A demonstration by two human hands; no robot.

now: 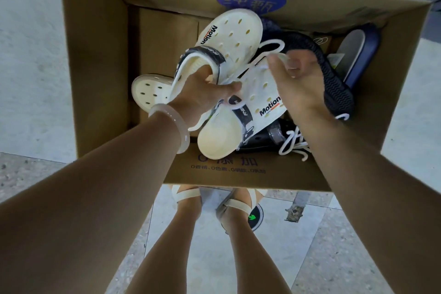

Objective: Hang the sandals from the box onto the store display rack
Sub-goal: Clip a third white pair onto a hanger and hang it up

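- 1 view only, from a wide-angle camera worn on the person's head.
- It faces steeply down past both forearms into an open cardboard box (100,59).
- Close range: the box fills the upper frame; the floor (334,246) and the person's feet occupy the lower edge.

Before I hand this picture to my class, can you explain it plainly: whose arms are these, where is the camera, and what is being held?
The camera sits on a person's head, looking down, so both arms are their own. The left hand grips a cream clog marked Motion, fingers inside its opening. The right hand pinches a white hanger loop by a second cream clog. Both are over an open cardboard box standing on the floor, which also holds dark sandals. No display rack is in view.
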